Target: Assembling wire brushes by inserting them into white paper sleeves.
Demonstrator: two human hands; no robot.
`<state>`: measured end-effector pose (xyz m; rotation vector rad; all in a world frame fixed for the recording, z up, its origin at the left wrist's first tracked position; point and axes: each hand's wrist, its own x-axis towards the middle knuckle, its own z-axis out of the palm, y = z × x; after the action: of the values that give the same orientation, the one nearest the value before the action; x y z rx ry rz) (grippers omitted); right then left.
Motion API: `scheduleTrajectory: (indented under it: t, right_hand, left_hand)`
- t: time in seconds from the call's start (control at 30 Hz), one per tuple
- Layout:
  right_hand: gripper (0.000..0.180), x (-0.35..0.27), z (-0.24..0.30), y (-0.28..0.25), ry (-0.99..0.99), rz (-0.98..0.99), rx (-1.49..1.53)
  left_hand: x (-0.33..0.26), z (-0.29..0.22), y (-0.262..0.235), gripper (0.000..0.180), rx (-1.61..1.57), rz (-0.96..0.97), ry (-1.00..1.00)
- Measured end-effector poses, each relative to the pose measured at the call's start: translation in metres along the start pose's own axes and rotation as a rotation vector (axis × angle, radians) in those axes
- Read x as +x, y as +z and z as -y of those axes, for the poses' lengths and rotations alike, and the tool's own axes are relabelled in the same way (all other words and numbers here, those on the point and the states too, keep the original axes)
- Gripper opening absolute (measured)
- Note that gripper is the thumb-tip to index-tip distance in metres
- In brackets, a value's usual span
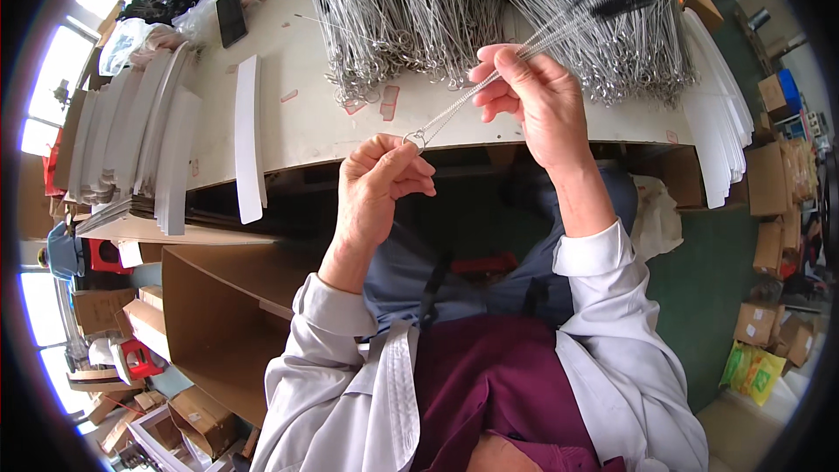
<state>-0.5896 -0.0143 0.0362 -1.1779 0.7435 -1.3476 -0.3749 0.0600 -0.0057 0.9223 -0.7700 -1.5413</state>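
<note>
Several thin twisted-wire brushes (456,107) with looped ends and dark bristles slant across in front of me. My left hand (374,179) pinches their looped ends between thumb and fingertips, with a small metal ring (414,140) there. Higher up and to the right, my right hand (544,107) is closed on the wire stems, thumb against the fingers. The dark bristle tips stick out beyond it, over a pile of white-bristled wire brushes (603,44). Piles of dark-bristled wire brushes (402,26) lie left of that, loops toward me. Exactly how many brushes I hold is unclear.
On the table (284,44) lie a single white strip (249,140) and a dark phone (232,17). White strips are stacked at the left edge (131,127) and the right edge (717,114). An opened cardboard box (205,323) stands below left.
</note>
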Motion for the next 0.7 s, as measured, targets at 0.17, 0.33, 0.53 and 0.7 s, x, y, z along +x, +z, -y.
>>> scheduleTrajectory:
  t: [0.17,0.33,0.53,0.7]
  right_hand:
    - [0.032,-0.002,0.004,0.001,0.02,0.02,-0.103]
    - [0.034,-0.003,0.003,0.0,-0.022,0.001,-0.157]
    - [0.026,-0.002,0.005,-0.006,0.083,0.105,-0.053]
    - [0.022,-0.004,0.004,-0.009,0.119,0.153,-0.061]
  left_hand:
    - [-0.003,0.005,0.001,0.017,0.05,0.013,-0.078]
    - [-0.004,0.01,0.005,0.017,0.038,0.067,-0.112]
    - [-0.01,0.018,0.012,0.014,0.017,0.073,-0.09]
    - [-0.011,0.021,0.012,0.013,0.124,0.073,-0.054]
